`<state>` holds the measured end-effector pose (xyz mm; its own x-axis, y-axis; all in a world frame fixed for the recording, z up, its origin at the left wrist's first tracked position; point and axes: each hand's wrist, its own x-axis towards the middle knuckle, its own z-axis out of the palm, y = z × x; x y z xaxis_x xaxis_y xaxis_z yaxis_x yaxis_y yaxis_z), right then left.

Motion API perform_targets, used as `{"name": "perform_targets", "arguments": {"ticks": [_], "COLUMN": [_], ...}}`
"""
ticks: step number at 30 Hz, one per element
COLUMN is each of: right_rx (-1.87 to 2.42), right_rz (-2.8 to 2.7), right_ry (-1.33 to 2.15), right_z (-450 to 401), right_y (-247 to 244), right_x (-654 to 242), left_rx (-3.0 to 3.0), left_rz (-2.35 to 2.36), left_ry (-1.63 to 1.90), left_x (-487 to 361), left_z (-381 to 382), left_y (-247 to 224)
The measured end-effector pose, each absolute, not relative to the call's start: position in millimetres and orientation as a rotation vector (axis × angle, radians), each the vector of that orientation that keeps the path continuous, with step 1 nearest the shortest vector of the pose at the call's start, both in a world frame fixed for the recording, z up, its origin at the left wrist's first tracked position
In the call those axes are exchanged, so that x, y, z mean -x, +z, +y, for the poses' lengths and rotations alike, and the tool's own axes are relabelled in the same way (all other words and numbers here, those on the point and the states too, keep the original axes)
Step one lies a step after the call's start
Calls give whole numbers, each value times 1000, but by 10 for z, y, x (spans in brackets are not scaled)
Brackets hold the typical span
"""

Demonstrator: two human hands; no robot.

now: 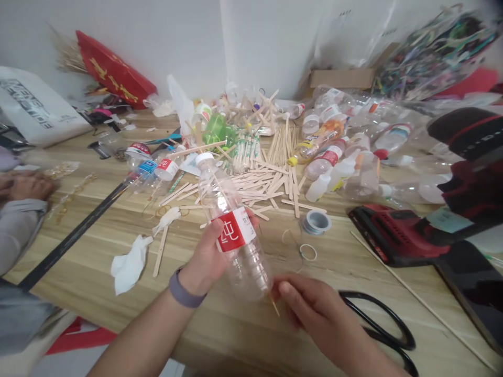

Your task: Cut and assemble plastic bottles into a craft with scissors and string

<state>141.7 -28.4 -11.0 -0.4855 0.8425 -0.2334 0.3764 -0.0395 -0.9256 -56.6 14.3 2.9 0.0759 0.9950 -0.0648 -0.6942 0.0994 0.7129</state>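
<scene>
My left hand (210, 251) is wrapped round a clear plastic bottle (226, 196) with a white cap and a red-and-white label. The bottle is tilted, its cap pointing away from me and its base toward my right hand. A thin wooden stick (275, 306) pokes out at the base. My right hand (310, 306) is closed beside the base, thumb against curled fingers. What lies between its fingertips is hidden and slightly blurred. Black-handled scissors (381, 319) lie just right of that hand.
Flat wooden sticks (259, 186) are heaped mid-table, with plastic bottles (361, 131) behind and right. A reel (316, 222), rubber band (308, 252), red-black power tool (404, 235) and long thin stick (416, 293) lie rightward. Another person's hands (29, 186) rest at left.
</scene>
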Motion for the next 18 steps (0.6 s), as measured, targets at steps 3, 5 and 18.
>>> {"name": "perform_targets", "arguments": {"ticks": [3, 5, 18], "right_rx": [1254, 1238, 1135], "right_rz": [-1661, -1540, -1310], "right_ry": [1997, 2126, 2250], "right_z": [-330, -343, -341], "right_y": [-141, -204, -426], "right_x": [-1365, -1360, -1393], "left_rx": [-601, -604, -593], "left_rz": [659, 649, 595], "left_ry": [1402, 1410, 1415], "left_x": [551, 546, 535], "left_z": [143, 136, 133], "left_y": [31, 39, 37]}}
